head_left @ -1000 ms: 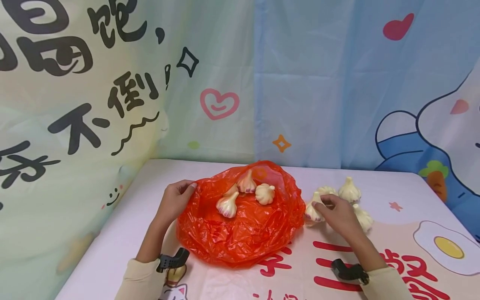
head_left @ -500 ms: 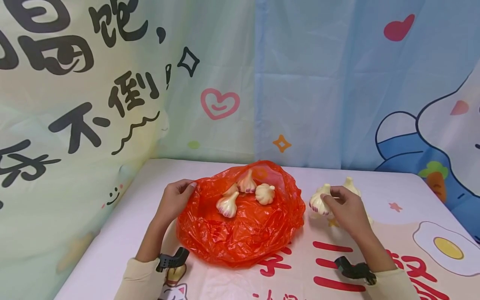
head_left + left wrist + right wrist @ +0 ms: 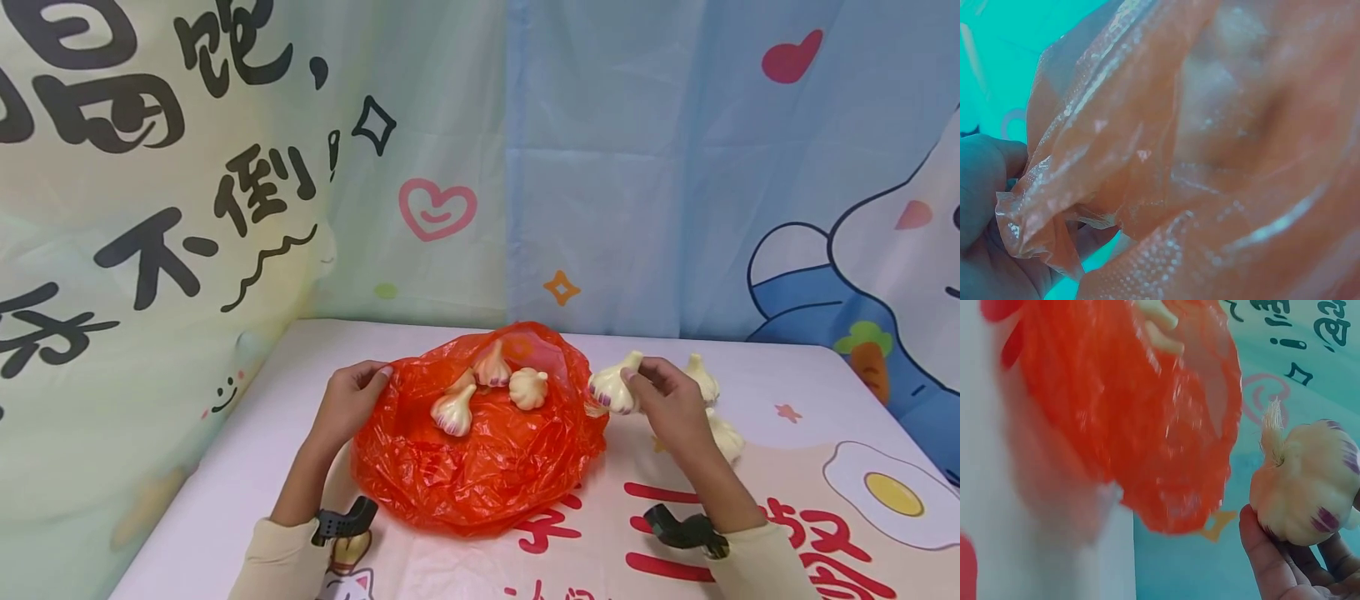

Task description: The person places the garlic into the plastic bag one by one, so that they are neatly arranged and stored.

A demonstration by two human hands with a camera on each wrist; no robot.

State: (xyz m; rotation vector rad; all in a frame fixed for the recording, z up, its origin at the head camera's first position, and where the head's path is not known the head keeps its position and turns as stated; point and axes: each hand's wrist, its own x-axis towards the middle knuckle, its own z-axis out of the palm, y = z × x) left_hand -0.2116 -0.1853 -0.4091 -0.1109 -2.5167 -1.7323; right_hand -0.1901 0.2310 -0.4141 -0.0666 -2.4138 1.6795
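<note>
A red plastic bag (image 3: 480,475) lies on the table with its mouth spread wide, several garlic bulbs inside, among them a front garlic bulb (image 3: 453,412). My left hand (image 3: 352,400) pinches the bag's left rim between thumb and fingers; in the left wrist view the crumpled film (image 3: 1041,231) sits in that grip. At the bag's right edge, my right hand (image 3: 670,404) holds a garlic bulb (image 3: 615,386) by thumb and fingertips. The right wrist view shows this bulb's purple-streaked skin and dry stalk close up, beside the bag (image 3: 1141,444).
More garlic bulbs stand on the table behind and beside my right hand, including a back one (image 3: 702,379) and a nearer one (image 3: 724,435). The table's cloth (image 3: 780,517) has printed red lettering and a fried egg. A printed curtain (image 3: 600,167) hangs along the back.
My right hand has lifted a garlic bulb off the table and carried it left to the bag's right edge. The left hand keeps its grip on the rim.
</note>
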